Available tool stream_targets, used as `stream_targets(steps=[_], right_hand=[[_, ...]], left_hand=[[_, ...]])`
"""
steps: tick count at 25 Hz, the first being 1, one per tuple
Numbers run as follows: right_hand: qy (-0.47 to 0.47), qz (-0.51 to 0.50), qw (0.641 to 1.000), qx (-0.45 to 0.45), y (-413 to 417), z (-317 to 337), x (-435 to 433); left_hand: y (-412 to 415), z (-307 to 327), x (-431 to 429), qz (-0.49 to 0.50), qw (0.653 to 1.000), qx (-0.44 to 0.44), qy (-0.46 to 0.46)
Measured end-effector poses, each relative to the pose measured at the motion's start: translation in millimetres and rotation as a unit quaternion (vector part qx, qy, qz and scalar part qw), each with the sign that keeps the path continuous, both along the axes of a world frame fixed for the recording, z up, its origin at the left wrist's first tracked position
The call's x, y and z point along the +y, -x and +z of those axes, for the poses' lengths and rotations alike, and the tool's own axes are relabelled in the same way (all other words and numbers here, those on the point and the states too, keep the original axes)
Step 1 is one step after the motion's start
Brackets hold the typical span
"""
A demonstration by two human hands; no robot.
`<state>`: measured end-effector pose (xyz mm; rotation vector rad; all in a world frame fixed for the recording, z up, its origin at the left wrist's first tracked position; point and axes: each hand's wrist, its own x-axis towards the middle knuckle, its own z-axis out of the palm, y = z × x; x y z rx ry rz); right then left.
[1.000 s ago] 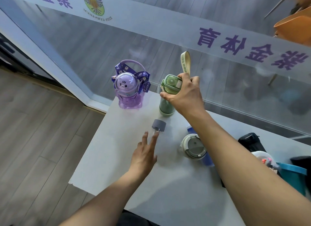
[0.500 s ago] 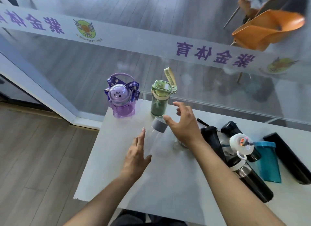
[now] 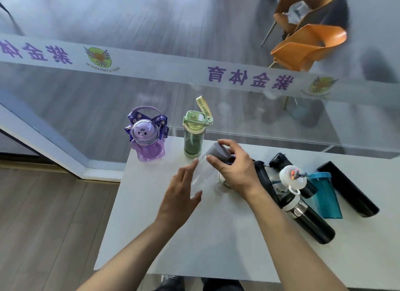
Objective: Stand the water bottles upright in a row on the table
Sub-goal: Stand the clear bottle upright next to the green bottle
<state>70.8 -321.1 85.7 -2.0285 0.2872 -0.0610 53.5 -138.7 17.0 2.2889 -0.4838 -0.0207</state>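
A purple cartoon bottle [image 3: 146, 139] and a green bottle [image 3: 193, 134] with a strap stand upright side by side at the far edge of the white table [image 3: 216, 236]. A clear bottle [image 3: 202, 176] with a grey cap [image 3: 218, 151] leans in front of the green one. My right hand [image 3: 234, 167] grips it at the cap. My left hand [image 3: 183, 195] rests flat against its clear body, fingers apart. To the right several bottles lie flat: black ones [image 3: 311, 221], a teal cup [image 3: 324, 193] and a white-lidded one [image 3: 292, 178].
A glass wall with a white banner [image 3: 151, 74] runs right behind the table's far edge. An orange chair [image 3: 303, 50] stands beyond the glass. The table's left edge drops to wooden floor [image 3: 43, 225]. A long black flask [image 3: 348, 189] lies at the far right.
My right hand let go of the green bottle, came back and closed on the clear bottle's grey cap. The clear bottle tilted up off the table. My left hand moved up against its body.
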Motion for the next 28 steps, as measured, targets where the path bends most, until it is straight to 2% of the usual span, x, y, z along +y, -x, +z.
stream_targets(steps=[6, 10, 14, 16, 20, 28], right_hand=[[-0.032, -0.036, 0.996, -0.069, -43, 5, -64], [-0.019, -0.027, 0.996, -0.081, -78, -3, -109], [0.044, 0.001, 0.997, -0.071, -108, -25, -138], [0.054, 0.014, 0.997, -0.048, -118, -39, -145], [0.07, 0.024, 0.996, -0.045, -132, -58, -146], [0.116, 0.085, 0.989, -0.02, -131, -73, -129]], left_hand=[[-66, 31, -39, 0.074, 0.993, -0.081, -0.032], [-124, 37, -68, 0.114, 0.976, -0.116, -0.144], [-162, 31, -94, 0.118, 0.948, -0.063, -0.289], [-169, 26, -98, 0.138, 0.936, -0.059, -0.317], [-173, 21, -91, 0.156, 0.933, -0.104, -0.307], [-173, 14, -82, 0.146, 0.957, -0.08, -0.238]])
